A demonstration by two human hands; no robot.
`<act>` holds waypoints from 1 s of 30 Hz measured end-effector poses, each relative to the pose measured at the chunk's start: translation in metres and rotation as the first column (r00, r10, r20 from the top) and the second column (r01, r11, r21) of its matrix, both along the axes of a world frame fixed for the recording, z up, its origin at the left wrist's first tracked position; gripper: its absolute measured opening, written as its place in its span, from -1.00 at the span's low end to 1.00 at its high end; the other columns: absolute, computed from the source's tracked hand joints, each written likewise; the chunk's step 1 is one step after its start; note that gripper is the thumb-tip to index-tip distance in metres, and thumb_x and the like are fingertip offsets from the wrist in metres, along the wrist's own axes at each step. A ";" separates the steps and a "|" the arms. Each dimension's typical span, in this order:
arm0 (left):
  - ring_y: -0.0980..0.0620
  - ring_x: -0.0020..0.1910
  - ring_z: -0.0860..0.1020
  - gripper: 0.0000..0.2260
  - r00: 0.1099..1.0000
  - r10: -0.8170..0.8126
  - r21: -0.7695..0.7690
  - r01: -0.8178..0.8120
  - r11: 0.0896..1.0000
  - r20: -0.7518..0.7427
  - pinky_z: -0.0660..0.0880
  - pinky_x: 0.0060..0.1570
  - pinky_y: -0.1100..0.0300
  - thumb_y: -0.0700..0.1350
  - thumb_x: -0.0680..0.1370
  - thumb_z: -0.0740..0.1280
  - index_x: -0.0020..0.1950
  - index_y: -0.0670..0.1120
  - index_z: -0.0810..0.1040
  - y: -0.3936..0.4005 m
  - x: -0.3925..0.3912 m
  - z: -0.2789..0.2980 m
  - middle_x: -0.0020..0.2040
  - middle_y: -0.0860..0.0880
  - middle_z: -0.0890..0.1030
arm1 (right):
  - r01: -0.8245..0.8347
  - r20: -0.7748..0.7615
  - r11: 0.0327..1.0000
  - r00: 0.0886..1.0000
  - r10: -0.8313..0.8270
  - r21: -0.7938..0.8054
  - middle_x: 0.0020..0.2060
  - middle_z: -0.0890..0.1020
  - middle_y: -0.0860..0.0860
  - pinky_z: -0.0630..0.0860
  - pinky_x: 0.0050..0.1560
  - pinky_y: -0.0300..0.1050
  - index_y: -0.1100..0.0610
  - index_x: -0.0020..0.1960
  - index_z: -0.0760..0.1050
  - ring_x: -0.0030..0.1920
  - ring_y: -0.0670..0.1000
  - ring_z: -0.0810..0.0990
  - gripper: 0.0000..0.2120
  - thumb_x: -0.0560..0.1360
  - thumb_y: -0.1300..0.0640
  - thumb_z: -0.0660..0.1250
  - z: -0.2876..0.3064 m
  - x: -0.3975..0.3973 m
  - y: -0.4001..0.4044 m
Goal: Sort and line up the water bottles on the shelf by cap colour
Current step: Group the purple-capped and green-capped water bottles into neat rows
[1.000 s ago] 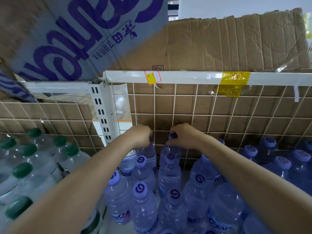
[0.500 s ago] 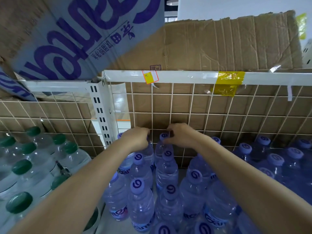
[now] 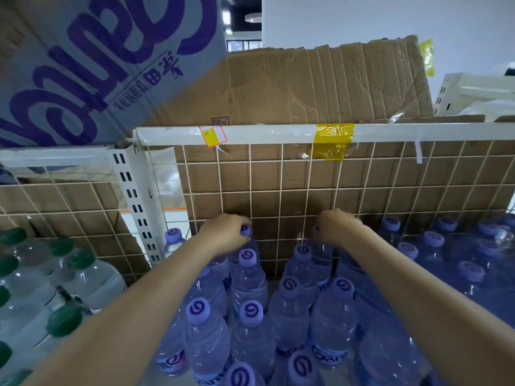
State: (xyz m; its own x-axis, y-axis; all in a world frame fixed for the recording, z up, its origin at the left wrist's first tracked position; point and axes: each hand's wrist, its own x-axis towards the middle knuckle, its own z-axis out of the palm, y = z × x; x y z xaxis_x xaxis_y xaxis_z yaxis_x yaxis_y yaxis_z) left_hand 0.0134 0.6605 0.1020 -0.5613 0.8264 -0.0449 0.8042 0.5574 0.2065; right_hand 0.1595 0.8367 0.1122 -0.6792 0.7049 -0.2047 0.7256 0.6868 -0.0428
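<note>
- The left hand [image 3: 225, 232] has its grip clamped over the cap of a purple bottle [image 3: 245, 231] in the far row, right against the wire grid [image 3: 278, 190].
- The right hand [image 3: 335, 225] grips the neck of another far bottle [image 3: 320, 254], fingers curled shut around the top; its cap is hidden under the hand.
- Between the two hands there is a gap in the far row where the grid shows bare.
- Near the hands, purple-cap bottles [image 3: 248, 277] stand upright in rough rows running toward the camera, caps showing a swirl mark.
- To the right, more purple caps [image 3: 433, 238] crowd the shelf, packed close.
- To the left, past the white post [image 3: 136, 207], green-cap bottles [image 3: 64, 320] stand in their own bay.
- One purple cap [image 3: 173, 235] stands just right of the post, left of the left hand.
- Behind the grid is brown cardboard [image 3: 320, 84]; a yellow tape [image 3: 333, 139] wraps the top rail [image 3: 264, 133].
</note>
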 end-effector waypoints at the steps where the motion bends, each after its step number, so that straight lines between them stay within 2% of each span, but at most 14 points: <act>1: -0.08 0.22 0.50 -0.60 1.000 0.007 0.001 -0.007 1.000 0.004 0.47 0.18 0.01 0.02 0.54 0.31 0.37 0.05 0.45 0.001 -0.001 0.001 0.30 -0.04 0.53 | -0.020 -0.016 1.000 1.000 0.020 -0.020 -0.03 0.56 0.06 0.43 -0.16 -0.14 0.13 0.15 0.54 -0.12 0.10 0.52 -0.66 0.49 -0.07 0.35 -0.003 0.000 0.001; 4: -0.06 0.23 0.49 -0.60 1.000 0.023 0.008 -0.023 1.000 0.018 0.46 0.16 0.05 0.01 0.52 0.34 0.37 0.04 0.47 0.004 -0.004 0.001 0.31 -0.03 0.53 | -0.115 -0.119 0.993 0.987 0.111 -0.028 -0.05 0.58 0.06 0.41 -0.18 -0.13 0.07 -0.03 0.51 -0.14 0.09 0.49 -0.75 0.46 -0.10 0.37 -0.007 -0.007 0.004; 7: -0.06 0.23 0.49 -0.60 0.999 0.037 0.012 -0.038 0.999 0.027 0.46 0.13 0.07 -0.01 0.52 0.35 0.36 0.03 0.48 0.007 -0.004 0.000 0.30 -0.03 0.53 | -0.193 -0.163 0.980 0.969 0.184 -0.040 -0.02 0.56 0.06 0.43 -0.16 -0.11 0.06 0.00 0.51 -0.08 0.09 0.50 -0.72 0.45 -0.12 0.39 -0.007 -0.017 0.000; 10: -0.05 0.20 0.51 -0.61 0.998 0.049 0.020 -0.050 0.999 0.050 0.47 0.12 0.08 -0.03 0.51 0.35 0.34 0.03 0.50 0.008 -0.006 0.000 0.29 -0.03 0.54 | -0.253 -0.209 0.965 0.949 0.236 -0.062 -0.04 0.54 0.06 0.40 -0.17 -0.13 0.07 0.06 0.51 -0.10 0.07 0.48 -0.69 0.45 -0.11 0.39 -0.010 -0.027 -0.006; 15: -0.07 0.20 0.52 -0.59 0.993 0.090 0.040 -0.094 0.995 0.078 0.49 0.15 0.06 -0.11 0.47 0.32 0.33 0.07 0.51 0.008 -0.007 -0.003 0.29 -0.03 0.55 | -0.328 -0.257 0.943 0.917 0.304 -0.054 -0.09 0.50 0.03 0.39 -0.19 -0.13 0.03 -0.05 0.45 -0.08 0.08 0.49 -0.75 0.43 -0.10 0.40 -0.013 -0.043 -0.019; 18: -0.08 0.21 0.52 -0.56 0.988 0.111 0.059 -0.117 0.991 0.105 0.49 0.16 0.05 -0.17 0.48 0.29 0.35 0.06 0.49 0.008 -0.006 -0.004 0.30 -0.05 0.54 | -0.359 -0.244 0.931 0.910 0.335 -0.059 -0.04 0.51 0.06 0.40 -0.15 -0.11 0.08 0.06 0.49 -0.07 0.09 0.47 -0.70 0.46 -0.09 0.38 -0.012 -0.050 -0.027; 20: -0.08 0.20 0.52 -0.56 0.983 0.125 0.076 -0.136 0.988 0.131 0.49 0.16 0.07 -0.19 0.48 0.28 0.35 0.05 0.50 0.007 -0.006 -0.006 0.30 -0.06 0.54 | -0.363 -0.221 0.930 0.914 0.341 -0.064 0.04 0.54 0.10 0.43 -0.13 -0.09 0.11 0.12 0.50 0.00 0.13 0.52 -0.68 0.48 -0.07 0.37 -0.014 -0.053 -0.028; 26: -0.10 0.19 0.53 -0.55 0.970 0.172 0.093 -0.190 0.977 0.170 0.50 0.15 0.07 -0.18 0.46 0.28 0.34 0.08 0.50 0.009 -0.004 -0.010 0.29 -0.07 0.54 | -0.372 -0.235 0.923 0.909 0.343 -0.093 0.09 0.56 0.14 0.44 -0.10 -0.10 0.15 0.13 0.49 0.07 0.17 0.54 -0.64 0.46 -0.06 0.39 -0.017 -0.056 -0.024; 30: -0.10 0.12 0.54 -0.62 0.981 0.139 0.090 -0.152 0.984 0.132 0.46 0.00 0.14 -0.19 0.48 0.28 0.28 0.04 0.54 0.010 -0.001 -0.008 0.21 -0.07 0.58 | -0.355 -0.270 0.928 0.909 0.317 -0.108 0.09 0.57 0.13 0.50 -0.07 -0.05 0.16 0.15 0.48 0.06 0.15 0.55 -0.63 0.46 -0.05 0.40 -0.020 -0.053 -0.026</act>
State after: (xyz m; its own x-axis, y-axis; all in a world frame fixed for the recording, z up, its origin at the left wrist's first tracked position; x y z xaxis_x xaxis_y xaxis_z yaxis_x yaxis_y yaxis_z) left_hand 0.0119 0.6707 0.0938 -0.6709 0.7403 -0.0440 0.6804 0.6381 0.3604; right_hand 0.1066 0.8109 0.0919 -0.9124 0.3996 -0.0888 0.4065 0.8592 -0.3106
